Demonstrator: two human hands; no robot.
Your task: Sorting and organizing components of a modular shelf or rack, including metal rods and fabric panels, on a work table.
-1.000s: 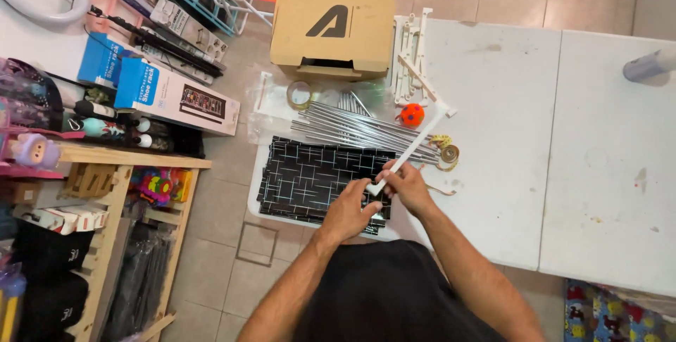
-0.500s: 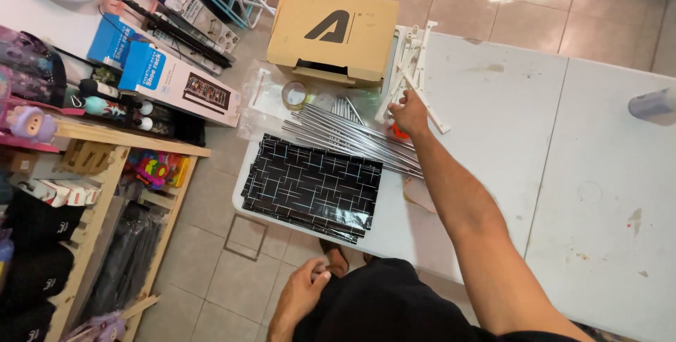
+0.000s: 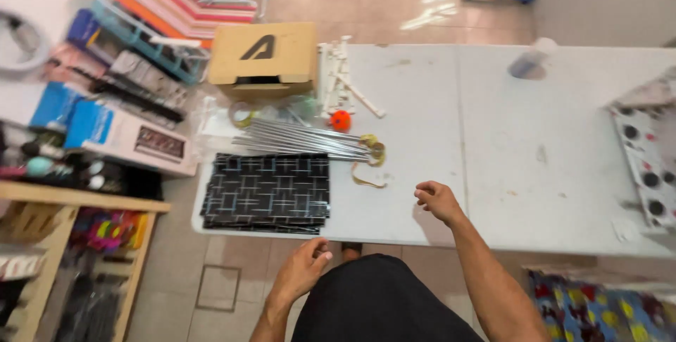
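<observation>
At the left edge of the white worktop [image 3: 493, 194] we see the stack of black panels [image 3: 267, 192], flat and glossy, crossed with thin pale lines in a grid pattern, its near edge almost level with the near edge of the worktop. Behind it lies the bundle of metal rods [image 3: 303, 141], thin, straight and shiny, running along the worktop towards a yellowish tape measure [image 3: 373, 155] that trails in a loose curl. Further back, at the far left corner, stands a brown cardboard box [image 3: 264, 57] with a dark mark on its lid, and just beside it a pile of white plastic connector pieces [image 3: 341, 81], with a small orange ball-shaped thing [image 3: 341, 120] in front of them.

A second ago we held a white plastic rod in both hands above the panels; half a second ago our right hand reached out to the white pile. Now both hands are empty, so the white piece appears to have been put back among the others there.

Our left hand [image 3: 299, 271] hangs below the near edge of the worktop, over the floor, fingers loosely curled and holding nothing. Our right hand [image 3: 438, 201] hovers over the bare worktop near its near edge, well apart from the rods and the tape measure, fingers half closed and relaxed on nothing.

The worktop surface is matt, scuffed and speckled with small marks. Towards its far right we see a blurred, pale plastic bottle [image 3: 529, 62], and at the right edge a white board with round dark holes [image 3: 644, 166].
</observation>
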